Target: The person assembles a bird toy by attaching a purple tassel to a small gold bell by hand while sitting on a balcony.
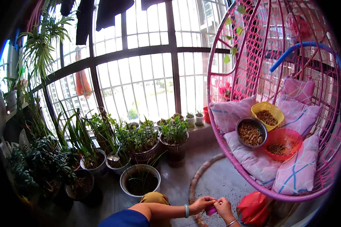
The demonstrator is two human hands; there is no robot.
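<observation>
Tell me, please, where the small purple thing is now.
In the head view, the small purple thing is low, right of centre, at the meeting fingertips of the left hand and right hand, left of the red bag.

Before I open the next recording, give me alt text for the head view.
A person's left hand and right hand meet at a small pink item beside a red bag. At right, a pink hanging chair holds cushions, a metal bowl and two baskets; potted plants line the window.
</observation>
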